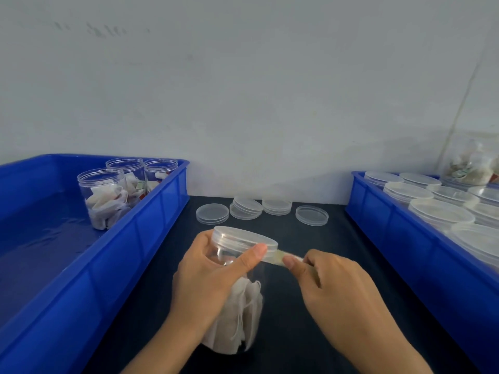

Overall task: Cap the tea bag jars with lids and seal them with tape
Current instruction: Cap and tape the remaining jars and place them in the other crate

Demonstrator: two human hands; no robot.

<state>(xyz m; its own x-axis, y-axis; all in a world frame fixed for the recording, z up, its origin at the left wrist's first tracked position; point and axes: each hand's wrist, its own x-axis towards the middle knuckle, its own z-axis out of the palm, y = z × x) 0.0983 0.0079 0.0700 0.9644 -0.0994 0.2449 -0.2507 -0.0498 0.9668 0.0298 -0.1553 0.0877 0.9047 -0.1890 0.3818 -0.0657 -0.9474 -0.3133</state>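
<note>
My left hand (pixel 213 276) wraps its fingers (pixel 201 240) round the clear plastic jar of white tea bags (pixel 237 314) on the dark counter (pixel 310 306), thumb pressing the translucent tape strip (pixel 280 257) against the clear lid (pixel 243 238). At three o'clock my right hand (pixel 332 287) pinches the tape's free end.

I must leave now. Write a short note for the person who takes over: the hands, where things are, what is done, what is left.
Left hand grips the capped jar, thumb pressing the tape at the lid.
Right hand pinches the tape's free end.
Done: lid on; sealed jars in right bin.
Left: finish taping; three open jars wait in left bin; spare lids on table.
</note>
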